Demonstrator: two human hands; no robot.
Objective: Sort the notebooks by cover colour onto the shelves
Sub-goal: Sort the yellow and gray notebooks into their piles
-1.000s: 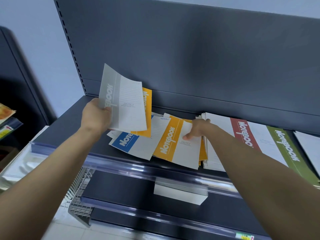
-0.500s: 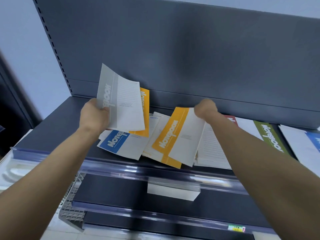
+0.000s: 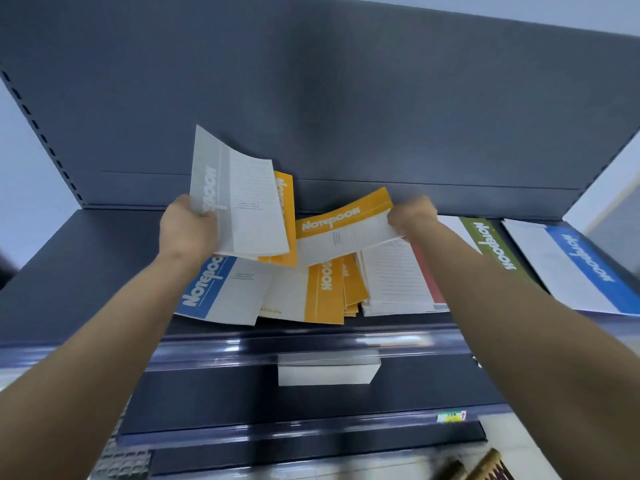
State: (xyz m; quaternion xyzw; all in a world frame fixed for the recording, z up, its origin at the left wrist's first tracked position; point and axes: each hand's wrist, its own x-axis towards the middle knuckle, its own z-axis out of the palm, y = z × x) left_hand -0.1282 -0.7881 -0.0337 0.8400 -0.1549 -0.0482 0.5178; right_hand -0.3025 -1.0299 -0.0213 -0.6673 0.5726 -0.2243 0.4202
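Dark grey shelf (image 3: 86, 271), grey back panel (image 3: 381, 98) behind | left hand (image 3: 188, 230) grips grey notebook (image 3: 242, 202) upright, centre-left, a yellow one tucked behind | right hand (image 3: 412, 214) grips yellow notebook (image 3: 346, 230) by its end, raised mid-frame over loose pile (image 3: 311, 292) | green notebook (image 3: 491, 247) flat at right

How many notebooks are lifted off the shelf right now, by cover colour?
Grey: 1, the grey notebook in the left hand.
Yellow: 2, the rear yellow notebook also in the left hand, the other yellow notebook in the right hand.
Total: 3.
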